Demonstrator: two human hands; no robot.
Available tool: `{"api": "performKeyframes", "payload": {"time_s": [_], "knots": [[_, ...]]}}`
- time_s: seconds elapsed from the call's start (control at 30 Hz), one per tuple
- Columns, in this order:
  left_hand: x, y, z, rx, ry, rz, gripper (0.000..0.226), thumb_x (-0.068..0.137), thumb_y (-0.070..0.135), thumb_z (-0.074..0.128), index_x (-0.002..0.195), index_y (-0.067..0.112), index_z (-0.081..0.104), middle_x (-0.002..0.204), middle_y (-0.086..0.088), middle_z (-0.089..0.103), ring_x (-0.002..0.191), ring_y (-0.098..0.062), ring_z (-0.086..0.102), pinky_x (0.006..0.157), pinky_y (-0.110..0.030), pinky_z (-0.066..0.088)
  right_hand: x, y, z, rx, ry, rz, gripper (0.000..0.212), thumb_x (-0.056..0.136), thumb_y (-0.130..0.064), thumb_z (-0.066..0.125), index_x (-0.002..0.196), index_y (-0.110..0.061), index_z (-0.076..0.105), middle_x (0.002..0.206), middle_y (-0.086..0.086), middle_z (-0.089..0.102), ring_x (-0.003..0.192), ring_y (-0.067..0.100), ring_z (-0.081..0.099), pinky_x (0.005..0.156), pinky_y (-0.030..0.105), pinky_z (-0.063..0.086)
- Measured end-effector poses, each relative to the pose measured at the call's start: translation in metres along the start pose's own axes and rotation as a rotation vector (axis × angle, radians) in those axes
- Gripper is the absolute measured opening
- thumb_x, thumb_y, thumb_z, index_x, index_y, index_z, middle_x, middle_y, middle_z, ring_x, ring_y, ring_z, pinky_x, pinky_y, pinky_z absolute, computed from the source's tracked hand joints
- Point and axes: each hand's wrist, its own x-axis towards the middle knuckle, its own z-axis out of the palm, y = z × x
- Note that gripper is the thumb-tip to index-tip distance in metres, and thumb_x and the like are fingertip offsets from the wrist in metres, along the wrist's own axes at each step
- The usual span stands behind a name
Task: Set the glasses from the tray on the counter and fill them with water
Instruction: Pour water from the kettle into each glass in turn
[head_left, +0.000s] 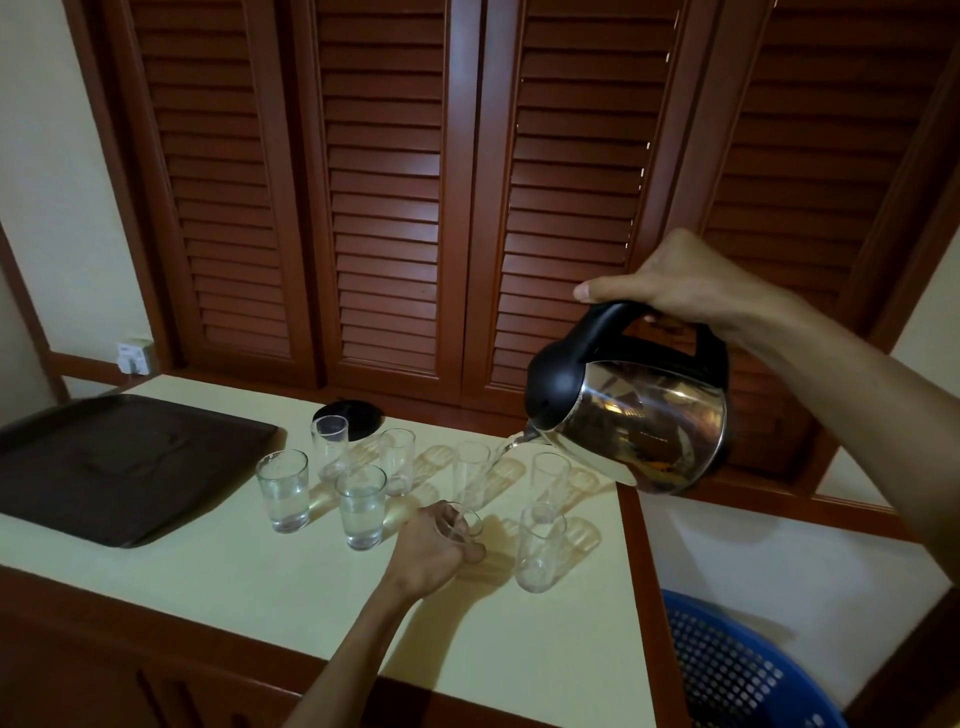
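On the pale counter (291, 597), the left hand (426, 553) had its fingers curled round a small glass (462, 525), holding it tipped a little. Up and to the right of that hand, the right hand (670, 288) gripped the black handle of a shiny steel kettle (644, 421). The kettle leaned over, and a thin stream of water (506, 447) ran from its spout down toward the held glass. Just left of the left hand stood two glasses with water in them (283, 491) (361, 506). Right beside the hand on its other side stood a taller glass (540, 545) that looked dry. Behind the hand stood four more glasses (397, 460). Far to the left of them lay the dark tray (78, 467), with a round black kettle base (358, 415) near its back corner.
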Motion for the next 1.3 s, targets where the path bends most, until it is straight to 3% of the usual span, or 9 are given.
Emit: {"api": "performKeyframes", "payload": {"time_s": [0.17, 0.47, 0.63, 0.73, 0.9, 1.13, 1.2, 1.3], "knots": [[-0.002, 0.000, -0.002, 0.011, -0.003, 0.005, 0.026, 0.065, 0.002, 0.081, 0.075, 0.014, 0.061, 0.066, 0.010, 0.062, 0.054, -0.001, 0.054, 0.053, -0.012, 0.043, 0.000, -0.003, 0.001, 0.001, 0.008, -0.002, 0.057, 0.071, -0.053, 0.085, 0.038, -0.017, 0.056, 0.036, -0.006, 0.046, 0.033, 0.007, 0.038, 0.050, 0.028, 0.035], [-0.003, 0.013, -0.007, -0.071, -0.016, 0.036, 0.025, 0.055, 0.012, 0.078, 0.075, 0.012, 0.062, 0.066, 0.008, 0.063, 0.063, -0.012, 0.058, 0.067, -0.031, 0.048, -0.003, -0.001, 0.011, 0.014, 0.025, 0.000, 0.051, 0.069, -0.056, 0.084, 0.058, -0.009, 0.068, 0.038, -0.006, 0.047, 0.034, 0.006, 0.040, 0.051, 0.028, 0.036], [-0.003, 0.040, -0.010, -0.087, 0.012, 0.076, 0.023, 0.066, -0.002, 0.079, 0.076, 0.012, 0.063, 0.064, 0.006, 0.061, 0.053, -0.004, 0.054, 0.054, -0.016, 0.044, -0.008, 0.001, 0.019, 0.064, 0.042, -0.001, 0.049, 0.072, -0.052, 0.084, 0.057, -0.009, 0.068, 0.035, -0.008, 0.046, 0.033, 0.005, 0.039, 0.047, 0.024, 0.034], [-0.002, 0.055, -0.013, -0.110, 0.016, 0.095, 0.022, 0.069, -0.002, 0.077, 0.075, 0.012, 0.062, 0.062, 0.006, 0.061, 0.055, -0.009, 0.055, 0.055, -0.021, 0.045, -0.013, 0.002, 0.020, 0.109, 0.066, 0.020, 0.049, 0.073, -0.051, 0.084, 0.053, -0.011, 0.063, 0.035, -0.007, 0.046, 0.032, 0.005, 0.040, 0.045, 0.023, 0.034], [-0.002, 0.085, -0.021, -0.206, 0.040, 0.093, 0.023, 0.071, -0.007, 0.076, 0.077, 0.011, 0.064, 0.055, 0.005, 0.061, 0.045, -0.006, 0.055, 0.045, -0.015, 0.044, -0.027, 0.009, 0.022, 0.293, 0.123, 0.062, 0.047, 0.075, -0.050, 0.083, 0.052, -0.013, 0.064, 0.040, -0.002, 0.050, 0.034, 0.012, 0.041, 0.040, 0.023, 0.031], [-0.004, 0.121, -0.043, -0.309, 0.001, 0.130, 0.020, 0.069, 0.008, 0.080, 0.088, 0.006, 0.074, 0.078, -0.005, 0.075, 0.080, -0.025, 0.071, 0.071, -0.035, 0.059, -0.045, 0.028, 0.020, 0.663, 0.218, 0.148, 0.038, 0.077, -0.045, 0.083, 0.067, -0.011, 0.070, 0.047, -0.002, 0.052, 0.037, 0.011, 0.041, 0.035, 0.019, 0.029], [-0.008, 0.129, -0.048, -0.325, -0.034, 0.162, 0.033, 0.064, 0.019, 0.080, 0.092, 0.003, 0.074, 0.082, -0.006, 0.075, 0.081, -0.023, 0.071, 0.075, -0.038, 0.058, -0.049, 0.033, 0.020, 0.739, 0.231, 0.173, 0.036, 0.077, -0.045, 0.083, 0.073, -0.011, 0.071, 0.048, -0.002, 0.052, 0.037, 0.011, 0.041, 0.035, 0.020, 0.030], [-0.010, 0.136, -0.050, -0.332, -0.039, 0.177, 0.027, 0.070, 0.020, 0.085, 0.089, 0.005, 0.074, 0.083, -0.006, 0.074, 0.082, -0.022, 0.070, 0.077, -0.038, 0.056, -0.055, 0.039, 0.020, 0.824, 0.250, 0.186, 0.031, 0.078, -0.044, 0.082, 0.075, -0.014, 0.073, 0.049, -0.002, 0.049, 0.037, 0.010, 0.040, 0.035, 0.020, 0.030]]}}
